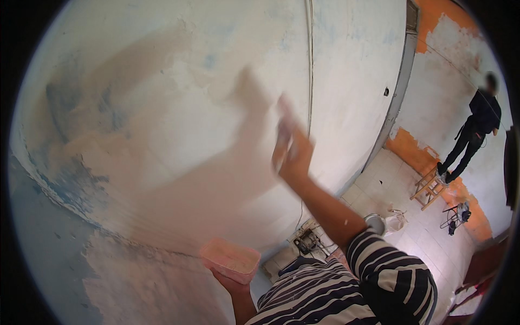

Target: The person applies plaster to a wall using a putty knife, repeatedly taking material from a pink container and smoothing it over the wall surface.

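Pink tub [242, 275], striped shirt [317, 292], blotched near wall [208, 119].
The shirt alternates dark and cream; blue-grey patches mottle the off-white near wall; the far wall [436, 100] is orange and whitish.

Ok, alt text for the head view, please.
A person's left hand holds a pink tub while their blurred right hand is raised near a patchy whitish wall. Farther back, another person stands on a wooden stool.

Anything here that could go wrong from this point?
The pink tub, supported by the left hand alone, might tip or slip. The raised right hand could snag the thin cable running down the wall. Farther off, the person standing on a wooden stool might lose balance.
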A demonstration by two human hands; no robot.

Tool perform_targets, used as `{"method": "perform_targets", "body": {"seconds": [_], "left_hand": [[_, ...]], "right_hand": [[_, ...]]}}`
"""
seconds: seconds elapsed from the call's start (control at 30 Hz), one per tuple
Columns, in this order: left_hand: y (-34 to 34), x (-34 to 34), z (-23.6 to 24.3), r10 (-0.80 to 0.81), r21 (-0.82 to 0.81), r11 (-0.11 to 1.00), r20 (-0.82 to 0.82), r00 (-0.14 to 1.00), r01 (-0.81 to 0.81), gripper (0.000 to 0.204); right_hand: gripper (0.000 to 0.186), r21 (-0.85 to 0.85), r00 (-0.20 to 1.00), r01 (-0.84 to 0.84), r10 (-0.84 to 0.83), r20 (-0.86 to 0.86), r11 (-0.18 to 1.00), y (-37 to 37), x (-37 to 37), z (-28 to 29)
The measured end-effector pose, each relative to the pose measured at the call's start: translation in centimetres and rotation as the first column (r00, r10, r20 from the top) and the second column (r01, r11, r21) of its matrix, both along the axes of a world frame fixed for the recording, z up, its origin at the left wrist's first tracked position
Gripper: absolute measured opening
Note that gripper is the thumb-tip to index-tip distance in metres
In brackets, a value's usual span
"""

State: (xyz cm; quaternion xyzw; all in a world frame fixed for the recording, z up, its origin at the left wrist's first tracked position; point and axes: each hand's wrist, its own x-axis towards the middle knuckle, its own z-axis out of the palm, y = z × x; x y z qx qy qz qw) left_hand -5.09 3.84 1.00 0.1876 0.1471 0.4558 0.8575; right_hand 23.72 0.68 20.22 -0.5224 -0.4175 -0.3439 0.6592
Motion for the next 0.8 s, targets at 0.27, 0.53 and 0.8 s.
{"method": "perform_targets", "body": {"seconds": [0.27,0.53,0.8], "left_hand": [[1.2,-1.2,-4.4,-0.062,0.058,0.996,0.002,0.998,0.062,0.060],[1.7,-3.4,-2.3,0.115,-0.029,0.993,-0.009,0.993,-0.115,0.067],[2.2,-4.1,-2.3,0.141,-0.039,0.989,-0.018,0.990,-0.142,0.070]], "right_hand": [[0.068,-0.360,0.958,0.288,-0.270,0.100,0.887,5.0,1.5,1.3],[0.050,-0.739,0.758,-0.594,0.530,-0.381,0.318,-1.7,-14.5,-15.6],[0.036,0.295,0.006,-0.829,0.536,-0.844,0.474,-2.8,-10.1,-10.1]]}}
